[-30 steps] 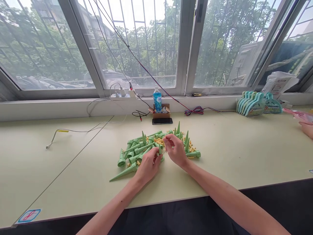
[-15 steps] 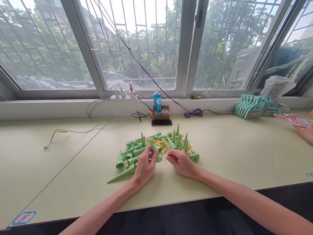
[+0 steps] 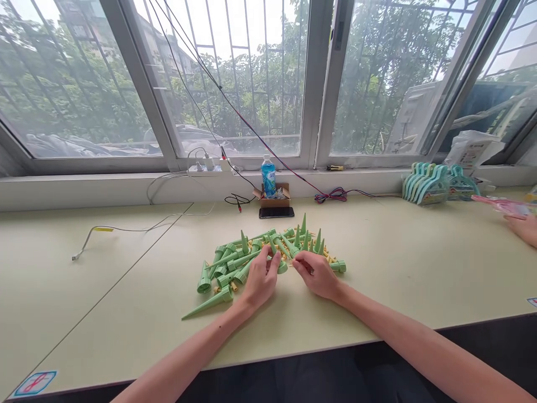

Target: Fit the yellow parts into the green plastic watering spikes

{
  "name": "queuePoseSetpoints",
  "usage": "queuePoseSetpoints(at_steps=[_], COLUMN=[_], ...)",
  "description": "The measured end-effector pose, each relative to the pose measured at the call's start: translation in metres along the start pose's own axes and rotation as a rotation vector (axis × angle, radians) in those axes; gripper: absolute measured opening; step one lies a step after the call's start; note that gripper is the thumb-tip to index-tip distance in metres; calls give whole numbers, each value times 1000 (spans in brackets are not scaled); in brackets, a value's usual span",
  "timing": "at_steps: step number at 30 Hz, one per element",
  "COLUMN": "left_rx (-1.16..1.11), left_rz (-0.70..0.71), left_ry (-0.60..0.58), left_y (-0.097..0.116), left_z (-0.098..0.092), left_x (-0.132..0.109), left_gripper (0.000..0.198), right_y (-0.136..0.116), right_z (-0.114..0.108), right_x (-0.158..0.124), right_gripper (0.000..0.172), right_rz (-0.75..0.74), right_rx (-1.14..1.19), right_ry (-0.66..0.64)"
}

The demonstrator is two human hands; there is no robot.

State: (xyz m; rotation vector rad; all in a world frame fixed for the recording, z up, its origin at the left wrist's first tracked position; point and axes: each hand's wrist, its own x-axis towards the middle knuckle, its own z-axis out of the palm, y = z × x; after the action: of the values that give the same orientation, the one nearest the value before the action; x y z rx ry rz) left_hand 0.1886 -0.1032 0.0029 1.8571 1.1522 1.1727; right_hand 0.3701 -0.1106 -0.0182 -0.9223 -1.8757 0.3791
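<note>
My left hand (image 3: 260, 278) is closed around a green plastic spike (image 3: 282, 268), its round cap end showing beside the fingertips and its cone pointing up. Just to the right, my right hand (image 3: 318, 275) is in a pinch, with the tip of a small yellow piece barely showing at its fingers. Behind and left of both hands lies a heap of green spikes (image 3: 226, 267), some upright, some on their sides. Small yellow pieces (image 3: 234, 286) are scattered among them. One loose spike (image 3: 208, 303) lies nearest me, pointing left.
Behind the heap are a black phone (image 3: 276, 212) and a small cardboard box (image 3: 282, 202) with a blue bottle (image 3: 269, 178). A coiled cable (image 3: 331, 195) and teal hangers (image 3: 427, 183) lie farther right. Another person's hand (image 3: 522, 228) rests at the right edge near a pink item.
My left hand has moved right with the green spike, bringing it closer to my right hand. The right hand has shifted slightly right. The heap looks much the same.
</note>
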Motion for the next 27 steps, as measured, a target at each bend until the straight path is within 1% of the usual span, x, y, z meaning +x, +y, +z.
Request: queuePoseSetpoints(at_steps=[2,5,8,12,18,27], left_rx=[2,0,-16,-26,-24,-5], left_rz=[-9,-12,30,91,123,141], left_ry=[-4,-1,-26,-62,-78,-90], left_y=[0,1,2,2,2,1], left_z=[-4,-5,-2,3,3,4], left_x=[-2,-2,-1,0,1,2], left_gripper=[30,29,27,24,23,22], right_y=[-5,-9,-11,-10,-11,-9], right_z=[4,9,13,12,9,10], right_x=[-2,-3,-3,-3,-2,-3], right_gripper=[20,19,17,17,18,18], right_rz=[8,16,0,7,-24,-30], right_rx=[-15,-29,-34,-35,-77,-93], right_ry=[71,125,119,115,112,97])
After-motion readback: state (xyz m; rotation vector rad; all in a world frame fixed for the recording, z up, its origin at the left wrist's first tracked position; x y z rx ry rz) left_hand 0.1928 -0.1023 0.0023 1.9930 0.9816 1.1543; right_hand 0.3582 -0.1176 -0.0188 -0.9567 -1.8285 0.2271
